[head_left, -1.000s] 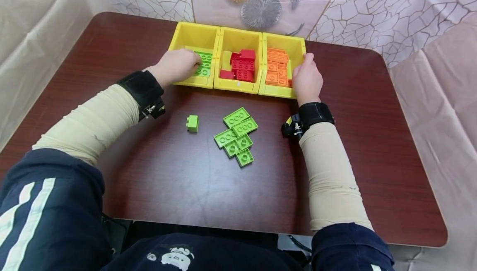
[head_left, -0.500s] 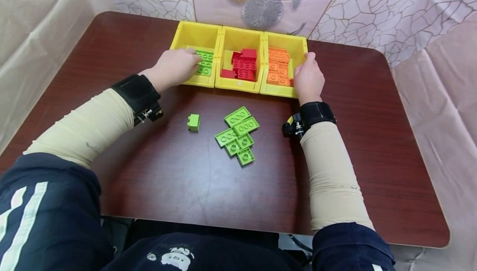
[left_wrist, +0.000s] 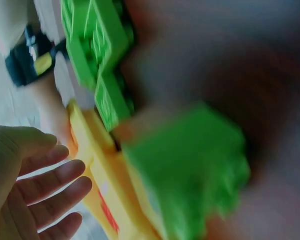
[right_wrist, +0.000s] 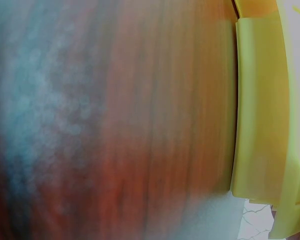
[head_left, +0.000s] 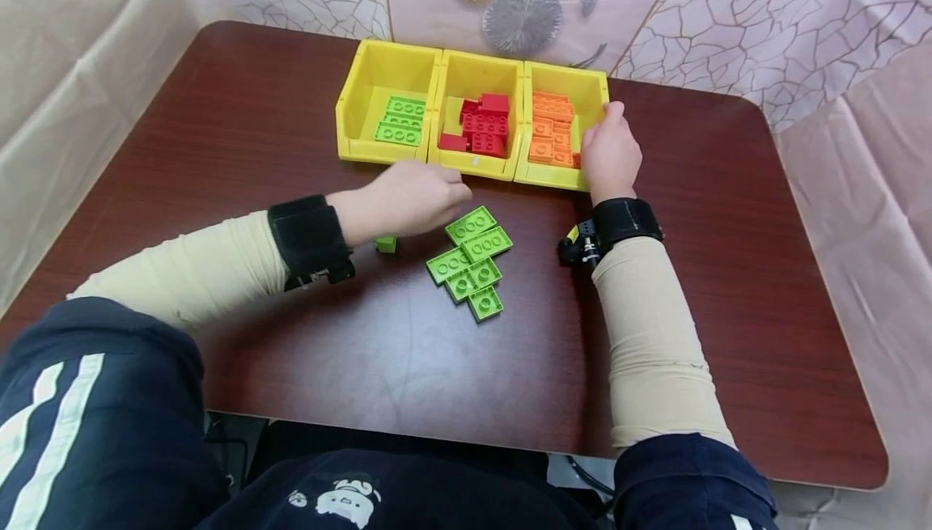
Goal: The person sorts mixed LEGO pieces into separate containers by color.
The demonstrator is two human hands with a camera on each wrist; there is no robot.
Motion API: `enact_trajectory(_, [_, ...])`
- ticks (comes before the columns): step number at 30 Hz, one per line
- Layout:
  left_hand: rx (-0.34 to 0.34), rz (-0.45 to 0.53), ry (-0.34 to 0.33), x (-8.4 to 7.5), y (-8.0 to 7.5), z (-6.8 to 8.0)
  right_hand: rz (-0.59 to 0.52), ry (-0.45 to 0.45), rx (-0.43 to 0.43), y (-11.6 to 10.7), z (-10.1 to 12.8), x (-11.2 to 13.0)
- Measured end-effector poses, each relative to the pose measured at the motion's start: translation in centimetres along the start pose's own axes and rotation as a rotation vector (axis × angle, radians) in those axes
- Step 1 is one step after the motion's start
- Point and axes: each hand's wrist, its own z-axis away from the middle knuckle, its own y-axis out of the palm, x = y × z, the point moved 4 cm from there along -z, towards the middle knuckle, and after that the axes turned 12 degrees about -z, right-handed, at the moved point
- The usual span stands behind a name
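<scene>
My left hand (head_left: 415,197) hovers over the table just in front of the yellow bin, beside a flat group of joined green toy bricks (head_left: 486,243). In the left wrist view its fingers (left_wrist: 60,172) are loosely bent and hold nothing. A single green brick (left_wrist: 185,165) looms large and blurred there; in the head view that brick (head_left: 386,244) is mostly hidden under the hand. My right hand (head_left: 612,154) grips the right wall of the three-part yellow bin (head_left: 476,164). The right wrist view shows the bin's wall (right_wrist: 262,110) but not the hand.
Green bricks (head_left: 400,120) lie in the bin's left compartment. Red bricks (head_left: 486,124) fill part of the middle one, and orange bricks (head_left: 551,129) the right one. The brown table (head_left: 328,376) ends at a patterned cloth backdrop (head_left: 735,20).
My left hand has left the bin's green compartment and moved toward me and to the right, over the table. The right hand stays at the bin's right wall.
</scene>
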Motion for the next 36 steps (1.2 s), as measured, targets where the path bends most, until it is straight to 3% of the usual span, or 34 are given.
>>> enact_trajectory(5, [0.112, -0.01, 0.049, -2.4, 0.8, -0.9, -0.006, -0.008, 0.005, 0.2, -0.1, 0.0])
enact_trajectory(12, [0.209, -0.068, 0.016, -4.7, 1.2, -2.7, 0.003, -0.031, -0.024, 0.0, -0.3, 0.2])
enact_trajectory(22, [0.314, -0.123, -0.019, -5.8, 2.1, -3.9, 0.001, -0.033, -0.023, 0.0, -0.3, 0.4])
enact_trajectory(29, [0.315, -0.097, -0.007, -6.0, 1.7, -4.4, -0.002, -0.019, -0.008, 0.0, -0.3, 0.2])
enact_trajectory(36, [0.216, -0.082, -0.043, -4.5, 0.3, -4.1, -0.006, -0.007, -0.001, 0.1, -0.1, -0.2])
